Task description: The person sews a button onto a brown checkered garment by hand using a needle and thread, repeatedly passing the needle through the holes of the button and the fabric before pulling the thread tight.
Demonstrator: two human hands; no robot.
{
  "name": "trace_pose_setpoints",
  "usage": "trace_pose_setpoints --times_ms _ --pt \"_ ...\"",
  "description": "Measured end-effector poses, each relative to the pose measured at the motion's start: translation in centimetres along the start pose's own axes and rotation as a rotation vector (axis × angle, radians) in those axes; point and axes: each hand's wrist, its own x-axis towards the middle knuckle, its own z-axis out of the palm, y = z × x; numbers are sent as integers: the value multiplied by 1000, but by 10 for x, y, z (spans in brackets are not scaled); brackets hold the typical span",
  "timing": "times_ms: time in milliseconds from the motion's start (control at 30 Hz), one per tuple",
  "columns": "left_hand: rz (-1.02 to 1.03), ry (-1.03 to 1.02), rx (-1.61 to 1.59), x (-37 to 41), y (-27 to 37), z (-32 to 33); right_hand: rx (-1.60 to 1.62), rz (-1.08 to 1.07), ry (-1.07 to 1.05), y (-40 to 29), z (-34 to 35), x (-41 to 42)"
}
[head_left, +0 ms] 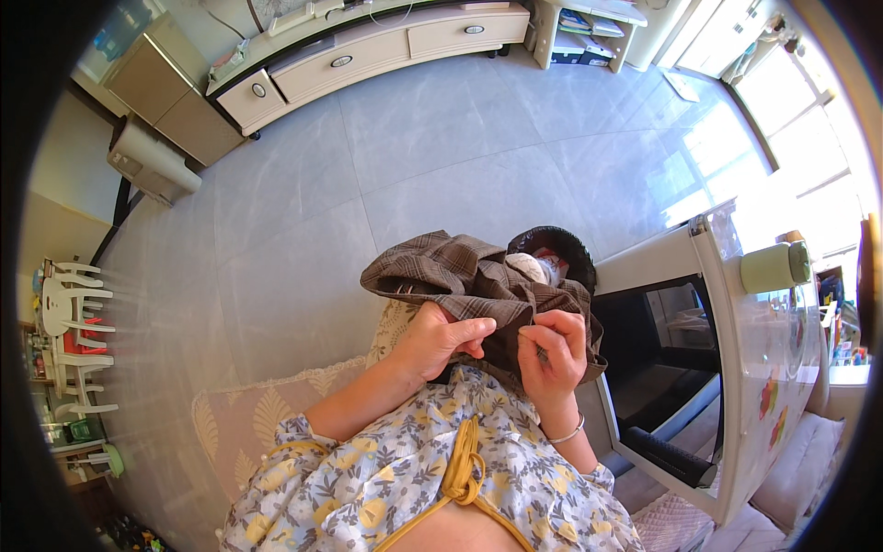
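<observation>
A brown plaid cloth garment [476,269] lies bunched over my lap, its folds reaching toward the floor. My left hand [448,338] grips the near edge of the cloth, thumb laid along the top. Just to the right, my right hand [555,345] has thumb and forefinger pinched together close to the same edge. Whatever is between those fingertips is too small to make out. A silver bangle [569,431] circles my right wrist. Part of the garment's underside is hidden by my hands.
A bin with a black liner [559,241] stands beyond the cloth, with waste inside. On the right is a side table [766,386] bearing a green jar [772,268]. A TV cabinet [386,55] lines the far wall. White chairs [76,310] stand left.
</observation>
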Motion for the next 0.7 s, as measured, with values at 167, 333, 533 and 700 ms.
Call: trace_pose_setpoints --times_ms 167,333,533,700 --pt "-16 2 -33 -1 3 5 -44 -99 -64 -1 4 7" --pt "-48 -31 -56 1 3 0 -84 -154 -158 1 8 12" --pt "-119 -5 -131 1 1 2 189 114 -77 0 6 6" --pt "-108 10 -137 2 0 1 191 163 -69 -1 8 4"
